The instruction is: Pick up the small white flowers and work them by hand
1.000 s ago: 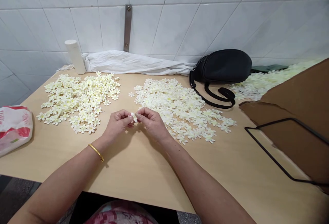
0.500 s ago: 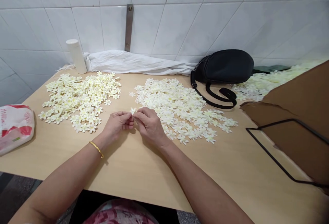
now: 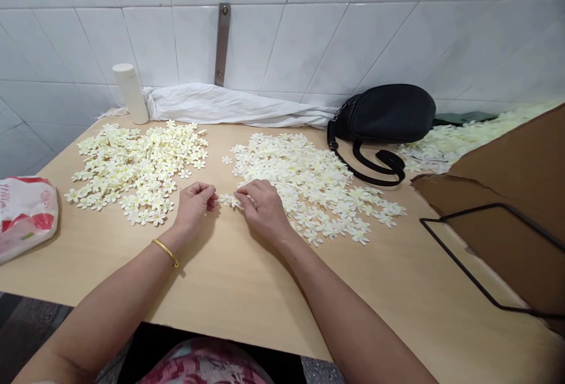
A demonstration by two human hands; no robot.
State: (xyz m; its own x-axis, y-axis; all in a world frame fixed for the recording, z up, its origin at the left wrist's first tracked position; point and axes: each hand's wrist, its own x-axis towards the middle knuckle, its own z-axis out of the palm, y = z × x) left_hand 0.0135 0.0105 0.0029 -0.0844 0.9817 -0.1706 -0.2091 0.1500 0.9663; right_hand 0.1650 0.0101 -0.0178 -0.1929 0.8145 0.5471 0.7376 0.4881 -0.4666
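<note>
A person's right hand [image 3: 260, 207] pinches a small white flower [image 3: 226, 199] at the near edge of the right pile [image 3: 304, 184]; the left hand [image 3: 193, 204], fingers curled and apparently empty, waits beside it, near the left pile [image 3: 139, 166] on the surface [image 3: 247, 290].

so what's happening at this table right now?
A person sits at a wooden table handling small white fabric flowers. The right hand pinches one flower at the near edge of the right pile, low over the tabletop. The left hand is loosely curled just beside it; whether it holds anything cannot be told. A second pile lies to the left. A black bag, a white cloth and a white bottle sit along the tiled wall.
</note>
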